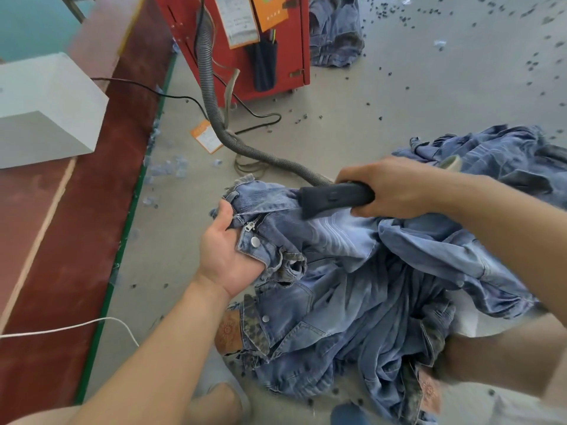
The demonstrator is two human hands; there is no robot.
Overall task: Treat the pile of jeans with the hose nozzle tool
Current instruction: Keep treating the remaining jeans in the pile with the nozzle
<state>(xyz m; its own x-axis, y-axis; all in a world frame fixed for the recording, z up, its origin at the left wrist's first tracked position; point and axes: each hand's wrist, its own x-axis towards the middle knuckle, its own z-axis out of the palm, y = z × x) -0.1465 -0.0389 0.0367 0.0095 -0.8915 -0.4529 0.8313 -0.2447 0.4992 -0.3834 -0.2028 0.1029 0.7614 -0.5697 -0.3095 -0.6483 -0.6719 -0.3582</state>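
Head view, landmark: the pile of jeans [368,289] lies on the grey floor, in front of the person.
Top pair [294,228]: lies on the pile's far left edge, fly open, zip and button showing.
Left hand [228,256]: grasps the waistband of the top pair beside the button, fingers tucked under the denim, thumb on top.
Right hand [389,187]: wrapped round the black hose nozzle tool [334,199], whose mouth points left and rests on the top pair just right of the zip.
Hose [214,118]: ribbed, grey, runs from the nozzle away from the pile to the red machine [245,50] beyond it.
Doing it well: I judge the waistband should be held taut, the nozzle mouth flat on the cloth and moved slowly along seams and pockets.
Risk: loose denim may bunch against the mouth.
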